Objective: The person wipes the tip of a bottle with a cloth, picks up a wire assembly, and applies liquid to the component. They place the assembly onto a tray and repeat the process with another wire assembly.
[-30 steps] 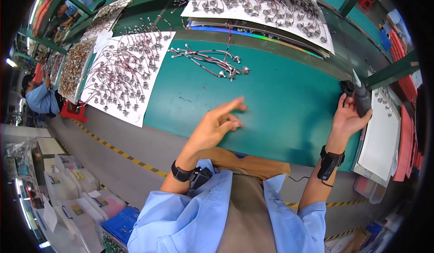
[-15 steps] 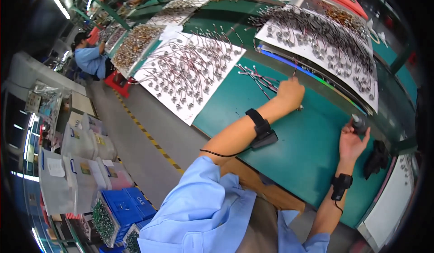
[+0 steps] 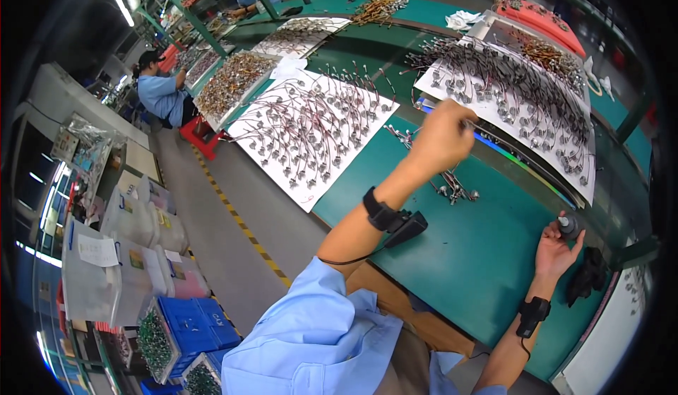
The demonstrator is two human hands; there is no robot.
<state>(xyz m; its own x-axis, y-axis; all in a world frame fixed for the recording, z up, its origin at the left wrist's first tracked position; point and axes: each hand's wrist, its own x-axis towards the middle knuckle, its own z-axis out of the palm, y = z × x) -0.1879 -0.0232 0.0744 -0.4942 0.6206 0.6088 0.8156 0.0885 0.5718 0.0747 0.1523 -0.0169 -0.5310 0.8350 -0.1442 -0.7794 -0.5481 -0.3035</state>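
Note:
My left hand [image 3: 441,140] is raised over the far side of the green table, its fingers pinched together near the right-hand white board [image 3: 439,87]. A small bit shows at its fingertips, too small to name. Below and partly hidden by that hand lies a loose bunch of small metal parts with wire leads [image 3: 455,189]. At the right, my right hand [image 3: 554,257] is palm up, its fingers curled round a small dark bottle [image 3: 569,228] with a pale tip. Rows of wired parts [image 3: 526,116] cover the right-hand board. Both wrists wear black straps.
Another white board [image 3: 300,193] full of wired parts lies to the left. A black object [image 3: 587,275] rests beside my right hand. Green posts [image 3: 632,254] rise at the right. Plastic bins [image 3: 95,282] stand on the left; people in blue work farther off.
My left hand has moved up and away from the loose bunch toward the right-hand board, uncovering more of the bunch. My right hand still holds the bottle. The whole view has shifted slightly.

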